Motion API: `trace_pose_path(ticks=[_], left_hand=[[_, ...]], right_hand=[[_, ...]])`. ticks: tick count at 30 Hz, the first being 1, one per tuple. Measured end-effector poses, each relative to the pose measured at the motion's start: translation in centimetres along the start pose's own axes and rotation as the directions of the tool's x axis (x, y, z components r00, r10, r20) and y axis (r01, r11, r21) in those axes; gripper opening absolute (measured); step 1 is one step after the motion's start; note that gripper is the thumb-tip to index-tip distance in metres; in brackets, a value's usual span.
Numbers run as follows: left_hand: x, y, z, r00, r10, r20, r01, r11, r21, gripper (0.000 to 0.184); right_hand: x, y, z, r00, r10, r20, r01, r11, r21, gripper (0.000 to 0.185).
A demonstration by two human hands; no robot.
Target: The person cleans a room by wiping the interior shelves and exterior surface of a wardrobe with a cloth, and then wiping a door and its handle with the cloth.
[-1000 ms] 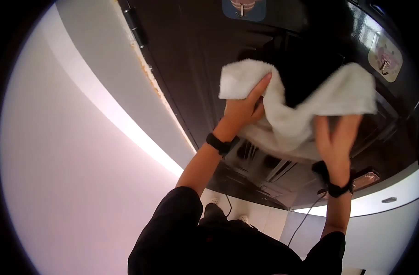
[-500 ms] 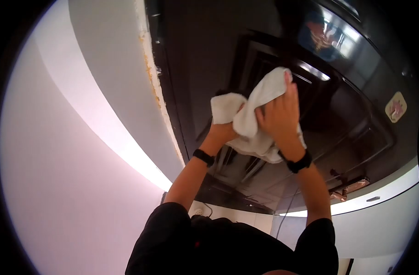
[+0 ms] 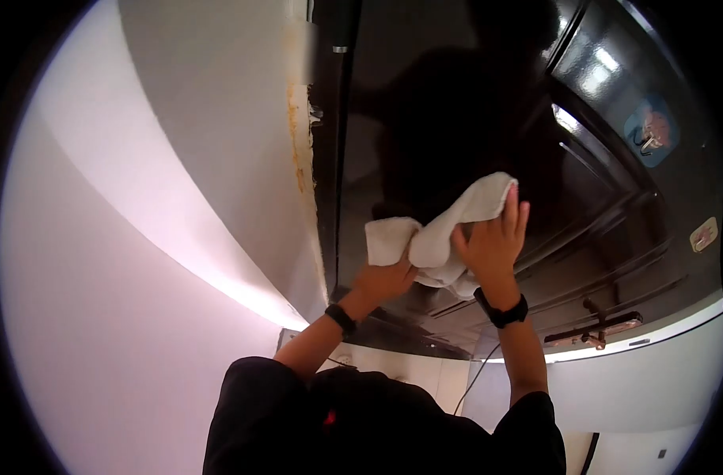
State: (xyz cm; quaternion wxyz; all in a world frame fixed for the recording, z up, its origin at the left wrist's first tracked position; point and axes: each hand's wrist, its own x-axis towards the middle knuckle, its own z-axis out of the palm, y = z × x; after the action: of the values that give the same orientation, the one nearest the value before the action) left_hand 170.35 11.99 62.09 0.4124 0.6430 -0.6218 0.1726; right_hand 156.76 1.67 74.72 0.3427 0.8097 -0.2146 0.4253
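Note:
A crumpled white towel (image 3: 448, 233) lies against a dark glossy panelled door (image 3: 440, 134). My left hand (image 3: 387, 283) grips the towel's lower left part, its fingers partly hidden behind the folds. On the towel's right side is my right hand (image 3: 494, 245), holding the cloth against the door with fingers stretched up along its edge and the thumb on the folds. Each wrist wears a black band.
A metal door handle (image 3: 595, 331) is at the lower right. Two stick-on hooks, one on a blue backing (image 3: 652, 133) and one on a cream backing (image 3: 703, 235), sit on the right. A pale wall (image 3: 211, 119) with a chipped edge runs along the left.
Both hands and the towel have moved lower in the view, down the door. The view has shifted too, with the hooks and chipped wall edge now farther right. Both hands keep their hold.

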Motion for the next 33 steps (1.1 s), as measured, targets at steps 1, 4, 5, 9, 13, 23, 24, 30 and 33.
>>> trace_pose_path(ticks=[1, 4, 5, 9, 13, 23, 24, 30, 33], left_hand=[[0.9, 0.5, -0.5, 1.0, 0.019, 0.003, -0.019, 0.998, -0.064, 0.054], [4.0, 2.1, -3.1, 0.99, 0.105, -0.096, -0.115, 0.988, -0.104, 0.056], [5.6, 2.3, -4.0, 0.963, 0.181, -0.201, -0.198, 0.978, -0.066, 0.058], [7.8, 2.4, -5.1, 0.988, -0.059, 0.144, 0.138, 0.758, -0.637, 0.056], [6.5, 0.3, -1.4, 0.95, 0.282, -0.134, -0.255, 0.949, 0.187, 0.054], [-5.1, -2.5, 8.0, 0.972, 0.158, 0.175, -0.177, 0.98, 0.095, 0.055], [-6.3, -2.7, 8.8, 0.969, 0.155, 0.194, -0.178, 0.978, 0.107, 0.055], [-9.9, -3.2, 11.5, 0.958, 0.137, 0.25, -0.185, 0.966, 0.179, 0.056], [-9.9, -2.4, 11.1, 0.94, 0.12, 0.319, -0.159, 0.982, 0.1, 0.063]], right_hand=[[0.3, 0.6, -0.5, 1.0, 0.009, 0.019, -0.008, 1.0, -0.02, 0.06], [2.0, 2.1, -3.1, 0.99, 0.117, 0.075, -0.106, 0.984, -0.145, 0.062], [2.6, 2.9, -3.4, 0.99, 0.139, 0.04, -0.131, 0.978, -0.16, 0.061], [0.7, 4.0, -3.1, 0.972, 0.231, 0.051, -0.218, 0.957, -0.19, 0.057], [-3.6, 2.9, -0.2, 0.977, 0.196, 0.081, -0.166, 0.943, -0.288, 0.056], [-14.9, -2.1, 3.1, 0.796, 0.397, 0.457, -0.395, 0.913, -0.105, 0.034], [-14.8, -2.7, 2.3, 0.782, 0.431, 0.45, -0.412, 0.9, -0.144, 0.034], [-16.0, -3.3, 0.6, 0.696, 0.382, 0.608, -0.434, 0.898, -0.067, 0.025], [-15.4, -3.3, 0.2, 0.864, 0.344, 0.367, -0.362, 0.932, -0.02, 0.027]])
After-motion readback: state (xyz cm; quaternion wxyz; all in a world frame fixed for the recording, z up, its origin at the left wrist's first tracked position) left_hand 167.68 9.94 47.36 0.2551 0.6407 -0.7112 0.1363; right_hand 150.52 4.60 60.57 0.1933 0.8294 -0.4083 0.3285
